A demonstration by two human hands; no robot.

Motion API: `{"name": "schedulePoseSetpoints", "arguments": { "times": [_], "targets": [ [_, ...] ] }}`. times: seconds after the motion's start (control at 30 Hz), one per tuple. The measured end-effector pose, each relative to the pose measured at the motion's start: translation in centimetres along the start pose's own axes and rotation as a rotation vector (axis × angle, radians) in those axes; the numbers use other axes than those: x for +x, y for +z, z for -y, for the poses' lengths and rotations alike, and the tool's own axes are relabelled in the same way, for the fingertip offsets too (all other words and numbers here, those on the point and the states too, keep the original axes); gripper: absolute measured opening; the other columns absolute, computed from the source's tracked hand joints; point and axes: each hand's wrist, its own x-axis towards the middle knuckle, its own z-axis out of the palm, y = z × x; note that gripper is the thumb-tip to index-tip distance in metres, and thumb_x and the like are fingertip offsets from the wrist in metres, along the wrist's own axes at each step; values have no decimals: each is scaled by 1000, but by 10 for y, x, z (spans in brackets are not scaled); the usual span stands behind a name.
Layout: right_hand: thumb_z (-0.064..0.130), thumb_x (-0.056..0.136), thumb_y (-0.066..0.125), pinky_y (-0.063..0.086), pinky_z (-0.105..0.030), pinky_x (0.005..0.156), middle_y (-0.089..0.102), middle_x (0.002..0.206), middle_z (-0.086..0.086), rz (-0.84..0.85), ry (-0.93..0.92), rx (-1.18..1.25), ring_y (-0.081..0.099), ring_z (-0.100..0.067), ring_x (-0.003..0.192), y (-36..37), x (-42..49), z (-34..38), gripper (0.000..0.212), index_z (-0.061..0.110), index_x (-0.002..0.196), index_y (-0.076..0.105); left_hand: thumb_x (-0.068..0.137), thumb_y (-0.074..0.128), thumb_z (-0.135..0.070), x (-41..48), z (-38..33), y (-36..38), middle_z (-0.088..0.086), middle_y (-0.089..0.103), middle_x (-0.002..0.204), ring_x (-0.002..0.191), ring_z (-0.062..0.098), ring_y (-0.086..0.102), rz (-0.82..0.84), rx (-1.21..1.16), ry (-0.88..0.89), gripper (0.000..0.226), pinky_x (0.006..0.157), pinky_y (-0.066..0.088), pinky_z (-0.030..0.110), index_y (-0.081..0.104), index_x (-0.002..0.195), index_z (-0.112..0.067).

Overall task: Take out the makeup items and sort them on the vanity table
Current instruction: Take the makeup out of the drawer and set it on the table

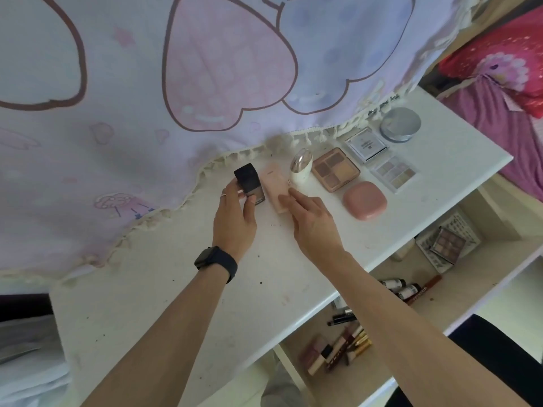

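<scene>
While the left hand (235, 214) grips a dark bottle (249, 183) low over the counter (176, 289), the right hand (314, 223) rests straight fingers on a pale pink case (276, 186) lying there. To my eye, pushing that case sideways could topple the white egg-shaped pot (301, 168) just beside it.

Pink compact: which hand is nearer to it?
Right. The right hand is a little left of the pink compact, touching a pale box; the left hand is farther left, holding a dark bottle.
</scene>
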Motion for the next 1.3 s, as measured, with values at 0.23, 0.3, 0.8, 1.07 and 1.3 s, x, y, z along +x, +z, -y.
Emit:
{"name": "schedulePoseSetpoints", "arguments": {
  "times": [0.23, 0.3, 0.8, 1.07, 1.3],
  "targets": [
    [-11, 82, 69, 60, -48, 75, 67, 130, -10, 11, 22, 14, 63, -36, 97, 1, 0, -2, 54, 17, 127, 68, 101, 52, -18, -3, -5, 3, 7, 56, 132, 117, 16, 58, -9, -3, -19, 43, 94, 48, 30, 42, 142, -14],
    [-11, 84, 67, 60, -47, 78, 66, 132, -11, 24, 24, 40, 64, -38, 100, -4, -3, 1, 55, 16, 132, 65, 100, 53, -19, -5, -5, 4, 4, 56, 133, 118, 14, 58, -3, -15, -34, 44, 91, 44, 24, 42, 143, -17],
    [9, 95, 67, 51, -21, 93, 68, 119, 4, -37, 511, 245, 65, -10, 110, -100, -204, -30, 35, 12, 129, 63, 93, 60, -8, -162, -34, 55, 1, 54, 127, 113, 13, 54, 205, -38, 176, 42, 90, 41, 5, 52, 133, -18],
    [1, 86, 71, 57, -35, 68, 68, 99, -7, 151, 497, -48, 65, -24, 86, -108, -250, -97, 30, 9, 116, 71, 95, 54, -19, -233, -31, 128, -3, 54, 124, 112, 16, 53, 661, 200, 276, 34, 80, 55, 34, 53, 128, -26],
    [22, 96, 55, 40, -39, 102, 67, 119, -1, 651, 349, -354, 61, -27, 113, -110, -217, -121, 37, 20, 133, 60, 94, 52, -26, -239, 0, 170, 10, 44, 134, 111, 30, 56, 883, 491, 10, 45, 90, 53, 43, 43, 138, -19]
  ]
}}
